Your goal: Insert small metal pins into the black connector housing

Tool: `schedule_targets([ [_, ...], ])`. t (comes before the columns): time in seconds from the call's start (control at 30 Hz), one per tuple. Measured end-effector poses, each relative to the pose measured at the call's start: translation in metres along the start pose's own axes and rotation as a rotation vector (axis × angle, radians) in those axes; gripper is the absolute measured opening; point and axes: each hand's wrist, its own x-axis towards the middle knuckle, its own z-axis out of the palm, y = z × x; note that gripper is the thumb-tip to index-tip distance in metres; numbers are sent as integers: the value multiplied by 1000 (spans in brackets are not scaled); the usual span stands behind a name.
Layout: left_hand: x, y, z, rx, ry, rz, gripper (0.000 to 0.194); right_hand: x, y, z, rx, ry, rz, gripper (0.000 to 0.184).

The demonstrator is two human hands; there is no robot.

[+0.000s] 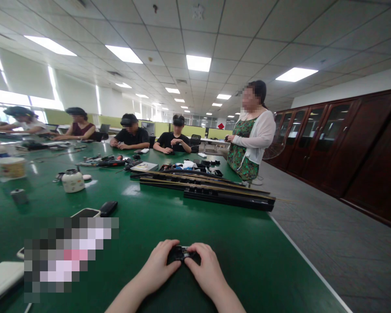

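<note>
Here at the near side of the green desk (pixel 247 256), all the action is on one small dark part (pixel 181 254), held up between two bare hands! The left hand (pixel 157 266) has its end, thumb at the near edge and fingertips at the far one; the right hand (pixel 208 267) mirrors that on the other end. So the grip is closed on both sides, each hand grasping the same piece, and the fingertips nearly meet across its middle.

How far along are we? A pale and metallic-looking bit shows in the centre of the dark body, which suggests the inside is exposed and the piece is not closed up, though it is too small to call for certain. Handling is plainly under way; how much is done and how much is left, the view cannot tell.

Beyond the hands, long black rails (pixel 230 201) lie across the desk with thin brass-coloured rods (pixel 211 187) along them, and loose black pieces (pixel 211 163) sit behind, none of them touched by these hands. Off to the left, a phone (pixel 85 213) rests beside a black case (pixel 108 208), with a cream jar (pixel 73 181) farther out, while a person (pixel 254 130) stands past the far edge
</note>
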Motion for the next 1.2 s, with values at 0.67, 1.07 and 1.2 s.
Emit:
schedule_targets([
  [0.67,3,1,-1,-4,-30,-13,34,2,7,4,92,30,-17,17],
  [1.07,1,2,-1,-1,-31,-21,34,1,4,2,131,38,-17,15],
  [1.2,2,5,-3,1,-34,-34,34,3,7,3,189,72,-4,17],
])
